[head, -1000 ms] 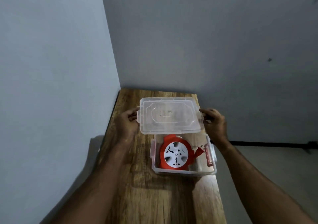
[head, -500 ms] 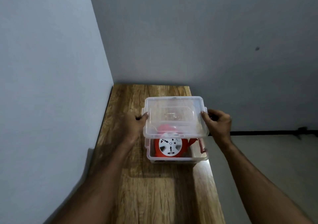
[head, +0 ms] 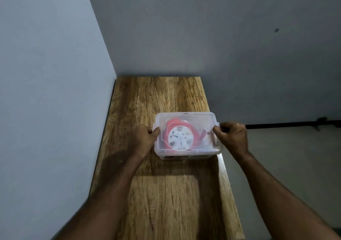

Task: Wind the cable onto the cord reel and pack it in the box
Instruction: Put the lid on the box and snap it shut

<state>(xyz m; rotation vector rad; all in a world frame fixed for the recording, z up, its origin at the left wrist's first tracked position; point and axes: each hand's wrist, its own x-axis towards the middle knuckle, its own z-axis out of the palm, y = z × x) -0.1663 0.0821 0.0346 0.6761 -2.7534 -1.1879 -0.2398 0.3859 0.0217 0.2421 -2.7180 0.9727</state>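
Faintly, cord reel (head: 180, 136) blurs beneath lid (head: 186, 119).

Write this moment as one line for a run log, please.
step: closing box | lid: on box, over cord reel | left hand: lid's left end | right hand: right end | latches: cannot tell

I'm seeing both hands, left hand (head: 145, 138) & right hand (head: 232, 138), gripping the lid (head: 186, 120) sitting on the box (head: 184, 156) w/ red reel (head: 180, 136) inside, on the table (head: 162, 96).
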